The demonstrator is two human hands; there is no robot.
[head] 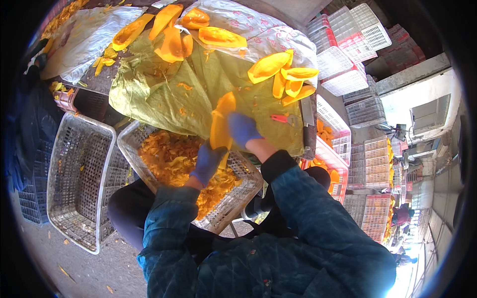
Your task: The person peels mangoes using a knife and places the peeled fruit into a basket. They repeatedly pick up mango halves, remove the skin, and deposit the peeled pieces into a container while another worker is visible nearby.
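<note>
My left hand (209, 161), in a blue-purple glove, grips the lower end of a long peeled orange piece of pumpkin or squash (221, 121). The piece stands tilted up over the edge of a green woven sack (160, 87). My right hand (243, 128), gloved alike and blurred, is curled against the piece's right side. Whether it holds a tool is hidden. Below both hands, a grubby white plastic crate (244, 178) contains a heap of orange peelings (171, 152). To the right on the sack lies a red-handled peeler (281, 118).
Hollowed pumpkin pieces lie at the sack's back (221, 37) and right (270, 67). A broad metal blade (308, 111) rests at the table's right edge. An upended crate (80, 178) stands left; red-and-white crates (337, 149) of pieces stand right. Another person's dark clothing (33, 115) shows far left.
</note>
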